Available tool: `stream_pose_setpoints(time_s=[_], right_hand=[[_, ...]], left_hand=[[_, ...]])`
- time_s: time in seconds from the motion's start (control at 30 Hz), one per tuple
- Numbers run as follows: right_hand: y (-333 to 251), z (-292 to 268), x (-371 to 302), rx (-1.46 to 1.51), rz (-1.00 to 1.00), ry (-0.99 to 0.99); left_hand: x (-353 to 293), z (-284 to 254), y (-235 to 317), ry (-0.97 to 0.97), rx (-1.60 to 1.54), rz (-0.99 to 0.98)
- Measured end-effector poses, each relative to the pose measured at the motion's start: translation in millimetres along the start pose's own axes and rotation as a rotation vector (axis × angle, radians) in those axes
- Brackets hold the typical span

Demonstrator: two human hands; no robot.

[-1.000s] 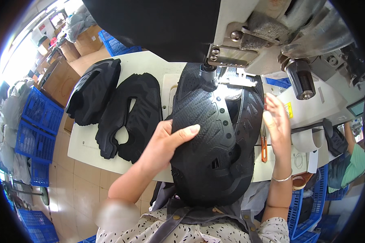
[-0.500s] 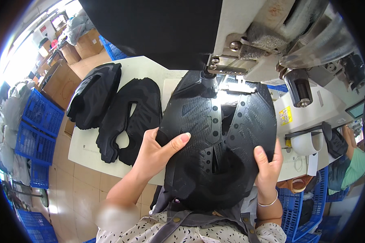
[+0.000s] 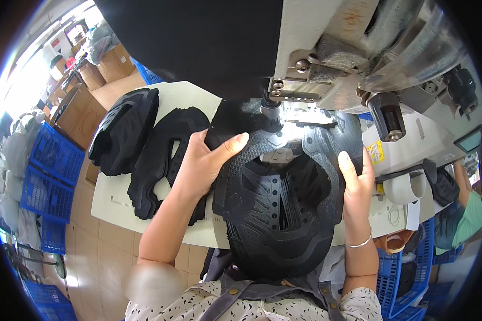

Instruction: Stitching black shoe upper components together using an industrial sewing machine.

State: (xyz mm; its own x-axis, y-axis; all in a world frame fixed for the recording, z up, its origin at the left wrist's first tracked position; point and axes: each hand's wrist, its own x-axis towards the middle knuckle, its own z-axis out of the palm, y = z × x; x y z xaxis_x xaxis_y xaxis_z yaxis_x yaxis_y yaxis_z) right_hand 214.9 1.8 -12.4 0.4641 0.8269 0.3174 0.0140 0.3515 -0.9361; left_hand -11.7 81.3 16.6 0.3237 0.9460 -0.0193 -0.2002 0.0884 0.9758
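Observation:
A black shoe upper (image 3: 324, 140) lies spread under the lit needle area of a sewing machine (image 3: 300, 85). My left hand (image 3: 209, 160) grips its left edge, thumb on top and the other fingers hidden beneath. On the right edge, my right hand (image 3: 357, 179) pinches it the same way, thumb up. Nearer to me, more black shoe uppers (image 3: 276, 251) with rows of eyelets hang toward my lap, partly covered by the held one. How they join it I cannot tell.
Two piles of black uppers (image 3: 126, 128) (image 3: 185, 128) rest on the pale tabletop (image 3: 112, 200) at left. Blue crates (image 3: 48, 174) stand on the floor beyond. A dark machine cylinder (image 3: 388, 117) juts down at right. Another person's green sleeve (image 3: 471, 219) shows at far right.
Both hands have moved away from me along the sides, with the held upper pushed further under the machine. Its large opening and the uppers beneath now show.

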Motion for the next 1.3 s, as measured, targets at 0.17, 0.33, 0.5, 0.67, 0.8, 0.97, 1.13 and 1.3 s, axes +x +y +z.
stream_pose_setpoints(time_s=[0.17,0.33,0.5,0.67,0.8,0.97,1.13,1.3], right_hand=[[3,-2,9,-0.010,0.008,-0.008],[3,-3,12,-0.016,-0.034,-0.011],[1,2,34,0.019,0.078,-0.025],[30,-5,75,0.335,0.202,-0.219],[21,-15,42,-0.222,-0.004,-0.224],[35,-31,3,-0.862,-0.233,-0.360],[28,-25,8,-0.937,0.088,-0.314],[33,-27,24,-0.796,0.012,-0.403]], left_hand=[[20,-6,-8,0.009,0.019,0.059],[21,2,-6,0.106,-0.018,0.089],[28,5,-14,-0.025,-0.063,0.173],[42,-34,-13,0.304,-0.208,0.215],[6,-110,-21,0.443,-0.314,0.126],[-33,-205,-45,0.527,-0.182,-0.177],[-28,-216,-44,0.465,0.272,-0.333],[-24,-241,-39,0.382,0.240,-0.126]])
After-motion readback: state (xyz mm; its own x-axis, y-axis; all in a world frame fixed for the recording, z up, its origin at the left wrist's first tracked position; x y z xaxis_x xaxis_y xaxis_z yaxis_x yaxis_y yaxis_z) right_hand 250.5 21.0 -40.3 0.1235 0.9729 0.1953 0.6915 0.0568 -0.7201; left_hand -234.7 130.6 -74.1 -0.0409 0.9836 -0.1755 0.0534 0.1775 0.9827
